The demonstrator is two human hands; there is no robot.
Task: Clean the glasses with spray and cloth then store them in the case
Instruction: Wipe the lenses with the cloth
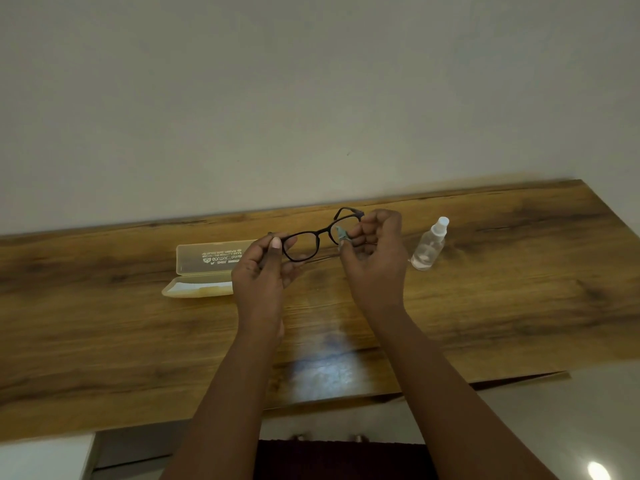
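Glasses (313, 237) with a dark frame hang in the air above the wooden worktop (485, 306), held between both hands. The left hand (261, 271) grips the frame's left end, thumb lying over the front near the hinge and the other fingers (292, 268) curled behind the lens, so that lens sits just beside the thumb tip. The right hand (375, 261) has its fingers curled round the right lens, pinching a small grey-green cloth (341, 234) against it; only a scrap of cloth peeks out between the fingertips and the lens (the rest is hidden in the hand). The frame's long axis runs across the view from lower left to upper right, tilted up toward the right hand, with the front facing the wearer of the camera; one temple arm (348, 211) is unfolded and juts away toward the wall (311, 98), the other trails low under the right hand. On the worktop to the left, partly behind the left hand, lies the translucent yellowish case (204, 268), lid open and standing up at the back. To the right, near the right hand but apart from it, stands a small clear spray bottle (429, 245) with a white cap, upright.
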